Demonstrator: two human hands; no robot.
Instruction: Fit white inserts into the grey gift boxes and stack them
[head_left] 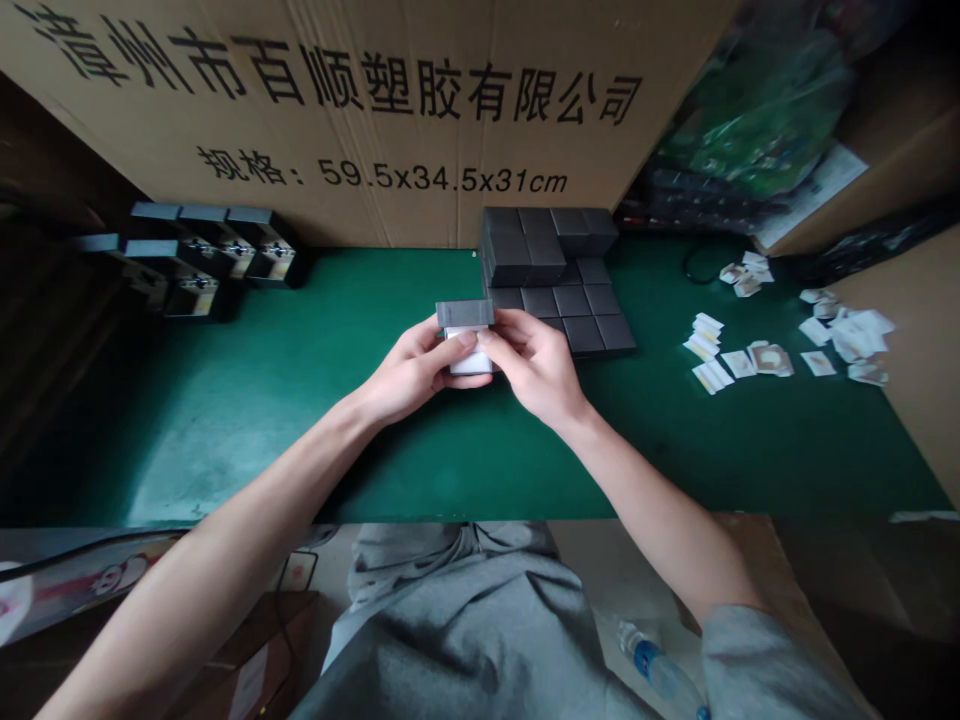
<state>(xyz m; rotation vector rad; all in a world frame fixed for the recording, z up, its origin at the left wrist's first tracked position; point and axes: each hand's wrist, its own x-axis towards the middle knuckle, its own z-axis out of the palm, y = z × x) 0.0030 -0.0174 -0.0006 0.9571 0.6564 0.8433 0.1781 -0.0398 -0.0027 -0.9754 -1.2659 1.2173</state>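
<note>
Right now, both hands are closed on a small white box [471,360], your left hand [409,372] and right hand [536,365] curling around it from either side, thumbs almost meeting across its face. A dark grey cover [465,314], a little wider than the white body, sits on its far end. You hold it over the green counter [225,450], roughly midway along its length. Just beyond your right hand, dark grey boxes [559,280] are stacked in rows against a cardboard carton [360,110] at the far edge. Toward the far left corner, black cases with metal fittings [217,255] stand in two rows. Scraps of white printed paper [847,335] lie scattered near the right edge. Past the near edge, your grey clothing [450,640] and a plastic water bottle [660,670] show.
</note>
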